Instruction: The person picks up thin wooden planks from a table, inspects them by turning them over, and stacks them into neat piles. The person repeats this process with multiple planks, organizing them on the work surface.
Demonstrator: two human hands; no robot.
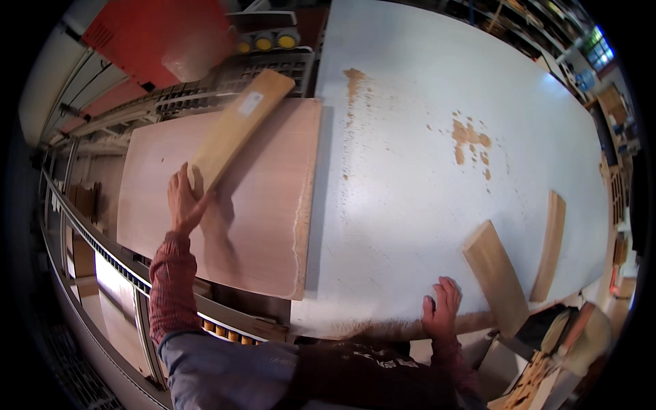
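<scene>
A long light-wood board (247, 123) with a small white label lies slantwise over a pinkish plywood sheet (273, 225). Its near end is gripped by my left hand (184, 201), with the thumb along one edge and the fingers at the other. The far end of the board reaches past the sheet's far edge. At the near edge of the white tabletop (396, 239) rests my right hand (444, 309), its fingers loosely bent and apart, holding nothing. Nearest to it, on the right, is a short wooden board (497, 273); a narrower, slightly curved wooden piece (550, 246) lies beyond.
Brown stains (470, 140) mark the white tabletop. Left of me runs a metal roller rail (116, 256). A red machine panel (160, 41) stands at the far left, beside several yellow round parts (264, 44). More wood offcuts (523, 383) are at the lower right.
</scene>
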